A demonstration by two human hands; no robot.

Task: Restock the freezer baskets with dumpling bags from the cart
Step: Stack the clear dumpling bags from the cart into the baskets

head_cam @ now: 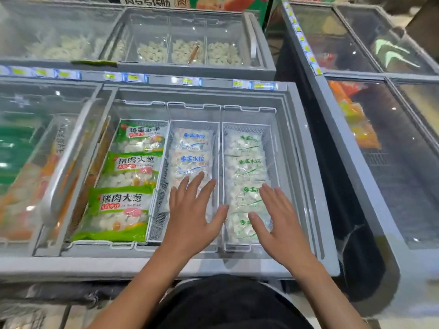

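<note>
White wire baskets [219, 148] sit side by side in the open chest freezer [306, 162]. Left hand [190, 214] is spread flat, fingers straight, over the blue-print dumpling bags [191, 150] in the middle basket, grip holding nothing. Right hand [278, 222] is likewise flat and open over the green-print dumpling bags [244, 160] in the right basket. Green-topped bags [128, 176] fill the left basket.

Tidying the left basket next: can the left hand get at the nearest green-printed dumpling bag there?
Probably yes: the left hand hovers open beside the green-printed dumpling bag, which lies uncovered on top.
</note>
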